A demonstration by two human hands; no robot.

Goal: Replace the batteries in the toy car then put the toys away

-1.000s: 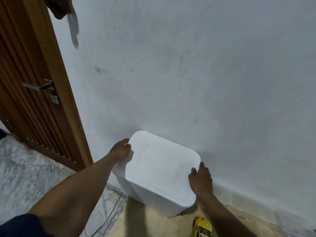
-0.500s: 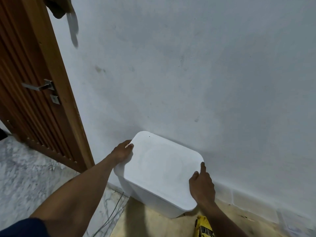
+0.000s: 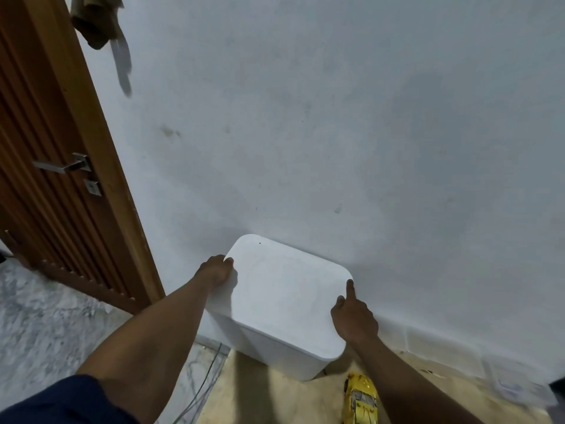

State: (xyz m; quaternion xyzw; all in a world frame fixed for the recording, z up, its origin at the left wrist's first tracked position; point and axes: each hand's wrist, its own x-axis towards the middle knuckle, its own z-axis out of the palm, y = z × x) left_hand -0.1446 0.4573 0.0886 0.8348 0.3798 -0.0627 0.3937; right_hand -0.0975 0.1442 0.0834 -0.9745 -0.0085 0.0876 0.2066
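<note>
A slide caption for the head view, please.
Left hand and right hand hold white bin lid; yellow toy car nearby.

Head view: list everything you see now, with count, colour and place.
storage box: one, white, lid on, on the floor against the wall
toy car: one, yellow, on the floor in front of the box
door: one, brown wood, left, with metal handle
cloth: one, brown, hanging top left
cable: at least one, thin, floor left of the box
wall: one, white, behind the box
left hand: one, grips the lid's left edge
right hand: one, holds the lid's right edge, index finger straight
</note>
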